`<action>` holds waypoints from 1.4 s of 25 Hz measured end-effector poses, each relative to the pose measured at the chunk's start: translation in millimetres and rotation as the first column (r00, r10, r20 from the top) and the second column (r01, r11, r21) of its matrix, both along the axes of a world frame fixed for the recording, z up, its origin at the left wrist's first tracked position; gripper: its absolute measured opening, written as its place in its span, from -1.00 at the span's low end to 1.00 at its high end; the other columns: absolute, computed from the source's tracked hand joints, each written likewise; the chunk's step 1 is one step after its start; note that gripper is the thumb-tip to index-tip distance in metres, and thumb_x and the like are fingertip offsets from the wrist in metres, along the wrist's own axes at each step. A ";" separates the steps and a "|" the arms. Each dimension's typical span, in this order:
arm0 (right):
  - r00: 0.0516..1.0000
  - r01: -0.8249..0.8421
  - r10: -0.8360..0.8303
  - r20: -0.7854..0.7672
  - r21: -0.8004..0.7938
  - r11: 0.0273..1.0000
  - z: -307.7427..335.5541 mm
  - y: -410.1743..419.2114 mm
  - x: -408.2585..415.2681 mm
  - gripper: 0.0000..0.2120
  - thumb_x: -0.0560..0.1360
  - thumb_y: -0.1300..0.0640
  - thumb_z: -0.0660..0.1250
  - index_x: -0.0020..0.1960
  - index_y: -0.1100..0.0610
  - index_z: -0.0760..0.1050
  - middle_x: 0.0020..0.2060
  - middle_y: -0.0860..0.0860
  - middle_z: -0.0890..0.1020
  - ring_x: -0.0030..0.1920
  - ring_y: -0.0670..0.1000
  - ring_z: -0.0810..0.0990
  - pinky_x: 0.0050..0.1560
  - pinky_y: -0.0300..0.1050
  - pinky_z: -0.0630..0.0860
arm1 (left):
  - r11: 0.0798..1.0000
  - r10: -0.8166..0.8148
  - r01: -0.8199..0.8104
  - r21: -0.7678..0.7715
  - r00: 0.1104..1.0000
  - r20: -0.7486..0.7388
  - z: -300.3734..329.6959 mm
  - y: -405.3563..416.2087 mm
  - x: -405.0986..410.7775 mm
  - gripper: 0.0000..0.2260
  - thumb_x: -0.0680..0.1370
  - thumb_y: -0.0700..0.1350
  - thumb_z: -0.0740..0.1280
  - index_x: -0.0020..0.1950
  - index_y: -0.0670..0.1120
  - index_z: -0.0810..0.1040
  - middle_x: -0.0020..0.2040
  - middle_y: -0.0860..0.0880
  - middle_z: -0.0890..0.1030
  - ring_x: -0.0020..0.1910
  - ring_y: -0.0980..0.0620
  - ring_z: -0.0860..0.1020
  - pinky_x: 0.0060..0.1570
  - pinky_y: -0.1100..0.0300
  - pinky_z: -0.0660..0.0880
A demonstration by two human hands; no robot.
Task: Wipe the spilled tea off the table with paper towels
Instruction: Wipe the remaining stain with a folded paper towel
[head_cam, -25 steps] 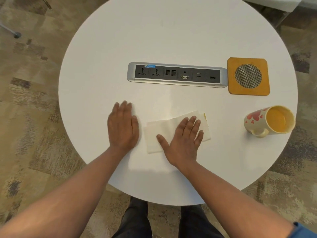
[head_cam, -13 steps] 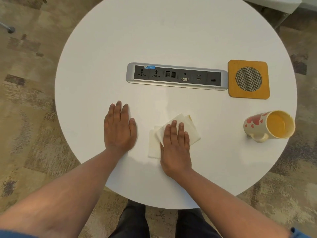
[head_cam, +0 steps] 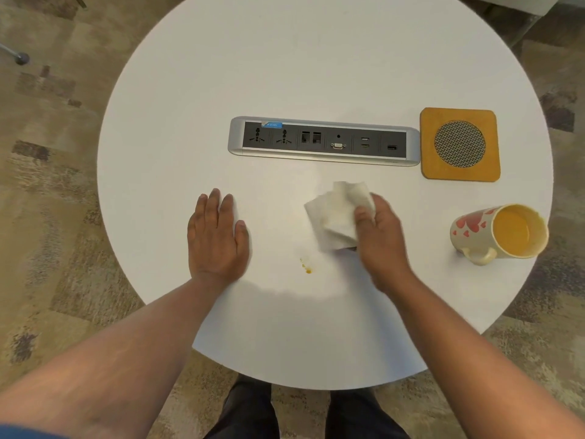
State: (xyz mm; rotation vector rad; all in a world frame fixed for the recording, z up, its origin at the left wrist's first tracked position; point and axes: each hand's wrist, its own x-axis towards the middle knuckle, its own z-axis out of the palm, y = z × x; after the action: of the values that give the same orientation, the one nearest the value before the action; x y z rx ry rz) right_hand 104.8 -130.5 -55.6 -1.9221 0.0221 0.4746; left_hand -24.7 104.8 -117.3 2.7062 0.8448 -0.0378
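The right hand (head_cam: 380, 236) fingers (head_cam: 364, 217) pinch the crumpled paper towel (head_cam: 337, 213). Left hand (head_cam: 215, 236) lies flat on the bench (head_cam: 285, 74). Tea drops (head_cam: 307, 270) sit below-left of the fingers; they might get missed.

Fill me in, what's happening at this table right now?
A person is wiping up spilled tea on a round white table. The right hand grips a bunched paper towel just off the surface, while the left hand rests flat on the table. A small orange tea spot remains between the hands, not yet wiped. A mug lies tipped on its side to the right, near a coaster and a power strip.
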 end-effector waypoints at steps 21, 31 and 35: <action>0.883 -0.127 0.419 0.212 -0.751 0.648 -23.9 -23.1 22.8 -0.87 0.45 0.22 0.35 -0.03 0.23 0.48 -0.04 0.19 0.55 -0.08 0.26 0.47 -0.24 -0.02 0.34 | 1.000 0.004 -0.004 -0.012 1.000 -0.001 -1.6 1.5 0.7 -0.48 0.60 -0.01 0.10 0.55 -0.15 0.28 0.60 -0.21 0.24 0.59 -0.25 0.13 0.48 -0.21 0.17; 0.741 -0.351 0.629 0.234 -0.663 0.661 -34.7 58.1 46.0 -0.88 0.53 0.08 0.24 0.01 -0.04 0.53 0.03 0.00 0.53 -0.02 -0.02 0.50 -0.17 -0.10 0.36 | 1.000 0.015 -0.015 -0.011 1.000 -0.012 -2.6 2.3 0.4 -0.48 0.62 0.02 0.08 0.57 -0.12 0.27 0.61 -0.18 0.23 0.60 -0.20 0.11 0.50 -0.16 0.13; 0.467 -0.618 0.825 0.319 -0.550 0.562 -33.1 67.0 0.5 -0.73 0.40 0.38 0.29 -0.02 0.17 0.68 0.05 0.09 0.65 0.01 0.23 0.51 -0.03 0.00 0.50 | 1.000 0.003 -0.003 -0.001 1.000 -0.006 -2.3 2.5 0.2 -0.48 0.62 0.02 0.09 0.57 -0.12 0.28 0.61 -0.19 0.24 0.60 -0.21 0.13 0.50 -0.15 0.14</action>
State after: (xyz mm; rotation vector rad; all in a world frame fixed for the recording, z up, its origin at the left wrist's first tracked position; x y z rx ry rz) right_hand 105.3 -63.5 -88.6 -2.3140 -1.2710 0.4731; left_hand -24.5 107.3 -119.6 2.7057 0.8499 -0.0452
